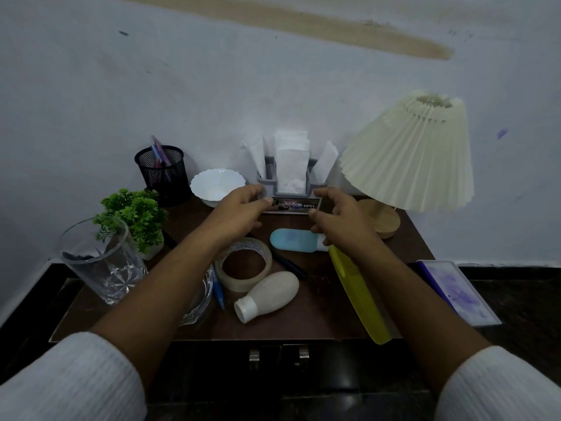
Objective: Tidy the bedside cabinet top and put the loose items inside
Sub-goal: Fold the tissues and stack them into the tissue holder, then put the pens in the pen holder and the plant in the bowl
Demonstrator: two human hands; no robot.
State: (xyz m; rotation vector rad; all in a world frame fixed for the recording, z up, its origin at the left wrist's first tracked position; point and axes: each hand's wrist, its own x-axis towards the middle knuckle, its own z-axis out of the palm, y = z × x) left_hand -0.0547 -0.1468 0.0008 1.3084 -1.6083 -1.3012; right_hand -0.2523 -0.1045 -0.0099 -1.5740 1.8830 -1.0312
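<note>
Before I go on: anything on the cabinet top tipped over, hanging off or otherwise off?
Yes. The yellow comb juts past the cabinet's front edge. The beige bottle lies on its side beside the tape roll. The blue bottle is also lying down. No spill visible.

My left forearm (170,268) hides much of a glass dish (198,305) and the blue pen's (218,288) top. My right hand (340,220) covers the blue bottle's (293,240) cap end, and the holder's label (293,205) is mostly unreadable.

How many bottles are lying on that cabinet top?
2. A cream plastic bottle with a white cap lies near the front; a light blue bottle lies behind it, its cap end partly hidden by the right hand.
</note>
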